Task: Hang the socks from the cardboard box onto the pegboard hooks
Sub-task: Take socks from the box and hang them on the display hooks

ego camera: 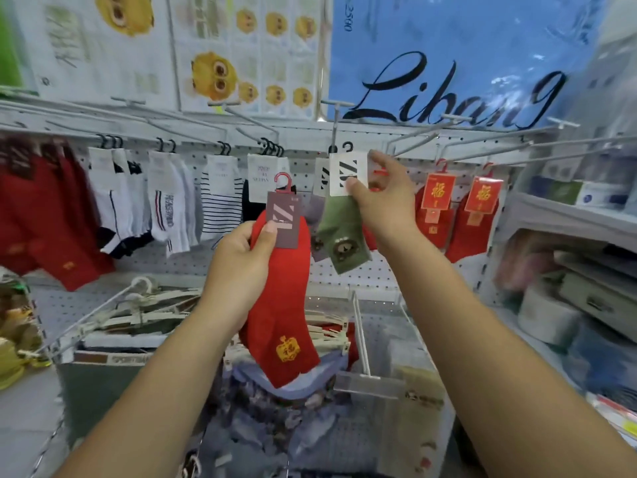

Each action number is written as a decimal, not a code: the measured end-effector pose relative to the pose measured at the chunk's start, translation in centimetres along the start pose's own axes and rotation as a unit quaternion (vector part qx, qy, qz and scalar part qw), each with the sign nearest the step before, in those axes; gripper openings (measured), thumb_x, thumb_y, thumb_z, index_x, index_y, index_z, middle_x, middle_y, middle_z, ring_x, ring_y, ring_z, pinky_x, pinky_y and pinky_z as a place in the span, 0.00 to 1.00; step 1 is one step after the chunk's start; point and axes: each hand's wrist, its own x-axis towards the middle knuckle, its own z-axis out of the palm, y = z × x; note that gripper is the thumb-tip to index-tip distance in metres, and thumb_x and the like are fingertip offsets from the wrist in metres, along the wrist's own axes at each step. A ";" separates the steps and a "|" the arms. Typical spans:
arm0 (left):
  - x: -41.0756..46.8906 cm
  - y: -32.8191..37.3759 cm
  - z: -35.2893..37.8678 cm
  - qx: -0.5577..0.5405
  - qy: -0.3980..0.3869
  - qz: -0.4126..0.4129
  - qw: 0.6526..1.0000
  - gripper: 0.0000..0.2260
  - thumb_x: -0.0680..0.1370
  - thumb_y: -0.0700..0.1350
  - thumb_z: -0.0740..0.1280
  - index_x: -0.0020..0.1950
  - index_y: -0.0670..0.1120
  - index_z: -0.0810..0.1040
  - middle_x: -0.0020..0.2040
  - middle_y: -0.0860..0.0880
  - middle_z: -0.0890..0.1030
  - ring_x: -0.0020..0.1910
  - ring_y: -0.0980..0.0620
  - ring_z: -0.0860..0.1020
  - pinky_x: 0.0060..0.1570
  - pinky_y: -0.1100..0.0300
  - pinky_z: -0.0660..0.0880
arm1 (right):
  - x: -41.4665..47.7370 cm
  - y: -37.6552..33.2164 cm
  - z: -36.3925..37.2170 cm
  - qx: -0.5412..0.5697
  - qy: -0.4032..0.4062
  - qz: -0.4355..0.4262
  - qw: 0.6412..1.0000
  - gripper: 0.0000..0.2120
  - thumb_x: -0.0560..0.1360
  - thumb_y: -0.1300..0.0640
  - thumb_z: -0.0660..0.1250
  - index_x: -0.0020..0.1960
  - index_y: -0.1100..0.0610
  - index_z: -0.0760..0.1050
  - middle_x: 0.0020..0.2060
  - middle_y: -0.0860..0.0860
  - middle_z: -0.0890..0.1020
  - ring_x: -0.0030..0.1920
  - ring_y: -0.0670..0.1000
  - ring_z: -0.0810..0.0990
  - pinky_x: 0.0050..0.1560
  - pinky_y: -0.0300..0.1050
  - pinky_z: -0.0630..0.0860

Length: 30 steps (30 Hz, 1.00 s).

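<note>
Both forearms rise from 6 o'clock toward the pegboard (344, 270), over a loose pile of socks (293, 408) low at 6 o'clock; its box walls are hard to make out. At centre the left grip (241, 257) is closed round the red sock (279, 305), thumb on its grey card, red hanger (283, 181) free above. Toward 12 o'clock the right grip (382, 198) pinches the white card (346, 174) of the green sock (341, 232), thumb in front and fingers behind, just beside the tip of a metal peg (334, 132). Whether its black hanger (348, 146) is over the peg cannot be told. To do this step well, I would keep the card square to the peg, lift the hanger's opening over the upturned tip, then slide it back against the matching pair hanging behind. Let go only once the sock hangs by its own weight. The red sock is best held low at 7 o'clock, where its hanger cannot snag, until the peg is free
</note>
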 end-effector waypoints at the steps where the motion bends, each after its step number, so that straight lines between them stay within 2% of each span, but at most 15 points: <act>1: 0.2 0.1 0.0 0.004 0.004 0.003 1.000 0.11 0.84 0.53 0.63 0.50 0.53 0.84 0.45 0.46 0.87 0.46 0.40 0.86 0.48 0.38 0.82 | 0.7 0.0 0.5 0.003 -0.004 -0.001 1.000 0.23 0.77 0.57 0.72 0.70 0.46 0.72 0.57 0.50 0.80 0.50 0.44 0.81 0.48 0.43 0.82; 5: 0.9 0.3 -0.3 0.001 0.010 0.005 1.000 0.10 0.84 0.53 0.62 0.53 0.52 0.82 0.45 0.49 0.87 0.39 0.51 0.86 0.39 0.55 0.83 | 2.5 0.5 1.8 -0.004 -0.026 -0.008 1.000 0.23 0.78 0.57 0.72 0.70 0.47 0.72 0.54 0.47 0.79 0.47 0.40 0.78 0.40 0.33 0.75; 12: 2.2 -0.4 -0.6 -0.054 0.016 -0.062 0.996 0.09 0.84 0.49 0.63 0.54 0.50 0.83 0.47 0.48 0.88 0.43 0.50 0.86 0.39 0.57 0.83 | 2.6 2.6 1.3 -0.022 -0.056 -0.017 0.998 0.24 0.77 0.59 0.72 0.71 0.46 0.72 0.56 0.49 0.81 0.51 0.40 0.78 0.41 0.34 0.74; 15: 2.7 -0.6 -0.6 -0.082 0.024 -0.085 0.993 0.09 0.84 0.47 0.63 0.53 0.49 0.84 0.47 0.48 0.88 0.45 0.50 0.86 0.46 0.55 0.82 | 2.2 2.6 0.7 -0.028 -0.068 -0.009 0.997 0.25 0.77 0.60 0.72 0.71 0.46 0.71 0.56 0.48 0.80 0.52 0.41 0.78 0.47 0.38 0.77; 17: 2.9 -0.5 -0.6 -0.093 0.024 -0.091 0.991 0.09 0.84 0.46 0.64 0.53 0.48 0.84 0.48 0.46 0.88 0.47 0.48 0.86 0.51 0.52 0.82 | 1.3 2.9 0.5 -0.047 -0.046 -0.015 0.998 0.23 0.77 0.58 0.73 0.69 0.48 0.72 0.57 0.47 0.79 0.54 0.44 0.78 0.53 0.42 0.78; 20: 2.9 -0.4 -1.1 -0.109 0.021 -0.095 0.989 0.09 0.84 0.46 0.63 0.55 0.47 0.84 0.50 0.45 0.88 0.47 0.49 0.86 0.49 0.53 0.82 | -0.9 3.0 1.1 -0.068 0.011 -0.047 0.997 0.17 0.75 0.54 0.73 0.61 0.49 0.74 0.59 0.47 0.77 0.60 0.47 0.76 0.64 0.47 0.74; 21: 2.8 -0.3 -1.4 -0.117 0.019 -0.097 0.988 0.09 0.84 0.46 0.63 0.56 0.47 0.84 0.50 0.45 0.88 0.46 0.49 0.86 0.47 0.54 0.82 | -1.9 2.6 1.5 -0.057 0.003 -0.046 0.997 0.15 0.76 0.53 0.73 0.60 0.50 0.75 0.58 0.47 0.78 0.58 0.46 0.76 0.63 0.45 0.75; 23: 2.4 -0.2 -2.1 -0.129 0.012 -0.095 0.987 0.10 0.84 0.46 0.63 0.59 0.46 0.83 0.51 0.45 0.87 0.48 0.49 0.86 0.46 0.54 0.82 | -3.8 1.3 2.8 -0.010 -0.070 -0.016 0.997 0.13 0.77 0.50 0.72 0.58 0.52 0.76 0.54 0.47 0.81 0.52 0.44 0.79 0.56 0.40 0.76; 26: 1.2 0.1 -4.0 -0.144 0.008 -0.076 0.987 0.10 0.84 0.45 0.63 0.58 0.46 0.83 0.51 0.45 0.87 0.49 0.49 0.86 0.46 0.56 0.83 | -6.2 -0.9 5.5 0.048 -0.188 0.029 0.981 0.15 0.77 0.43 0.70 0.58 0.52 0.79 0.50 0.47 0.85 0.48 0.44 0.83 0.51 0.43 0.80; 28: 0.5 0.4 -6.0 -0.137 0.006 -0.063 0.989 0.10 0.84 0.45 0.63 0.56 0.45 0.83 0.50 0.45 0.88 0.48 0.49 0.86 0.46 0.56 0.83 | -7.4 -2.3 7.8 0.065 -0.218 0.029 0.973 0.15 0.77 0.44 0.70 0.57 0.53 0.80 0.48 0.48 0.86 0.48 0.44 0.85 0.51 0.43 0.82; 30: 0.1 0.4 -8.6 -0.122 0.010 -0.052 0.991 0.10 0.84 0.45 0.62 0.58 0.45 0.83 0.51 0.44 0.87 0.50 0.48 0.86 0.50 0.55 0.83 | -8.4 -3.2 10.3 0.065 -0.228 0.013 0.971 0.12 0.77 0.48 0.71 0.57 0.54 0.80 0.47 0.51 0.86 0.48 0.50 0.86 0.50 0.47 0.82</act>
